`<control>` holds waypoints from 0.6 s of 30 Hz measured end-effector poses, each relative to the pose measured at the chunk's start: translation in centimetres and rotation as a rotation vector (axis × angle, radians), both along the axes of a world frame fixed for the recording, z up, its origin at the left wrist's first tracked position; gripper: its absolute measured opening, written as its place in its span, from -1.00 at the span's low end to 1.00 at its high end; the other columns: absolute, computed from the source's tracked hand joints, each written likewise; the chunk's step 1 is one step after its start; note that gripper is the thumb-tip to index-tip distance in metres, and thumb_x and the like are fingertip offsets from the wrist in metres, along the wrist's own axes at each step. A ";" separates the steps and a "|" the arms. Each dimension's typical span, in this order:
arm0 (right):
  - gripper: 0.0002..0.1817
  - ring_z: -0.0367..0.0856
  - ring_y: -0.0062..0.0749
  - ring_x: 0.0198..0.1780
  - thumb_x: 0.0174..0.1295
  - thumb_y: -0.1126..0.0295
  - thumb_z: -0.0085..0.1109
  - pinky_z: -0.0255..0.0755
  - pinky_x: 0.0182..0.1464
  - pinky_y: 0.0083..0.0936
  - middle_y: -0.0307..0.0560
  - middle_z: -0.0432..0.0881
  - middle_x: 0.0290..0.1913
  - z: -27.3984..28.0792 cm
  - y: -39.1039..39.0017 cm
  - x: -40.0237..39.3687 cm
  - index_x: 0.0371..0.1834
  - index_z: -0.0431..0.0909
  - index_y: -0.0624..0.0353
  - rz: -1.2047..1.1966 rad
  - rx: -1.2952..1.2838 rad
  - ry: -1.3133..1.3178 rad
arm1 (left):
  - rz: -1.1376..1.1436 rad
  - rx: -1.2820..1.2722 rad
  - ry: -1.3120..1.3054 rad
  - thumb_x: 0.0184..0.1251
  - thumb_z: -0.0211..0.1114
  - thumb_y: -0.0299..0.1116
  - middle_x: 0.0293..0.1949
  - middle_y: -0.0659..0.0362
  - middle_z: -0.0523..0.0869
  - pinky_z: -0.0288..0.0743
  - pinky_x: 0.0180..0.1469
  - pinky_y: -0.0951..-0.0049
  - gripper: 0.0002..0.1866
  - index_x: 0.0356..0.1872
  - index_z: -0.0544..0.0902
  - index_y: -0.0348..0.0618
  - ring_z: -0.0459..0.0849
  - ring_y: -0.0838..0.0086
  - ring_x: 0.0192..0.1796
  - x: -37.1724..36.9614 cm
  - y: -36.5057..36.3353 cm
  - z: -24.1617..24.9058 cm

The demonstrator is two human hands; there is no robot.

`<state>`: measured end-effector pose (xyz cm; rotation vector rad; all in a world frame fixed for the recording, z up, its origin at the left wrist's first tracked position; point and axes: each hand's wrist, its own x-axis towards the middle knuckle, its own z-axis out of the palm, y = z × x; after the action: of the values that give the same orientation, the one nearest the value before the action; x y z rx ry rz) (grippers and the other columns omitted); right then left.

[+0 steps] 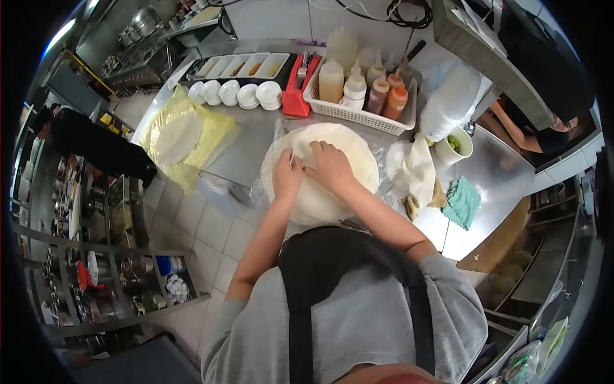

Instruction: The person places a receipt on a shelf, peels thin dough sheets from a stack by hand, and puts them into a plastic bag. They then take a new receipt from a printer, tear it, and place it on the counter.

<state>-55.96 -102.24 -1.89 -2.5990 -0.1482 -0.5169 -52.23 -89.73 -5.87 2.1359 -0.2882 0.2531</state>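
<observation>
Large, thin, pale round sheets of dough or flatbread (348,182), apparently a stack, lie on clear plastic wrap (259,192) at the counter's front edge. Over their left half is my left hand (288,174), its fingers curled together at what looks like a raised bit of the top sheet. My right hand (332,166) rests on the sheets just beside it, fingers bent and slightly spread, thumb apart toward the left hand. Another pale round sheet (179,137) sits on yellow plastic (157,153) to the left.
Behind the sheets stands a white basket (358,115) of sauce bottles. A red tool (297,89), stacked small white dishes (268,95) and a condiment tray (249,67) line the back. Rightward are a cup of limes (454,146) and green cloth (462,202). Two other people are nearby.
</observation>
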 end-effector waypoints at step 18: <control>-0.83 0.60 0.00 -0.33 0.05 0.48 -0.03 0.44 -0.29 -0.18 0.16 0.60 -0.40 -2.2 1.1 0.7 -0.27 0.43 0.24 0.075 0.019 0.166 | 0.045 -0.031 -0.222 0.23 0.10 -0.32 -0.51 -0.05 0.62 0.42 -0.35 0.16 -0.83 -0.35 0.56 -0.21 0.60 0.01 -0.40 0.6 0.6 -1.5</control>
<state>-55.22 -101.10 -4.07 -2.5931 -0.1836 -0.2735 -51.67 -89.12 -7.37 2.0871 -0.3615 0.5191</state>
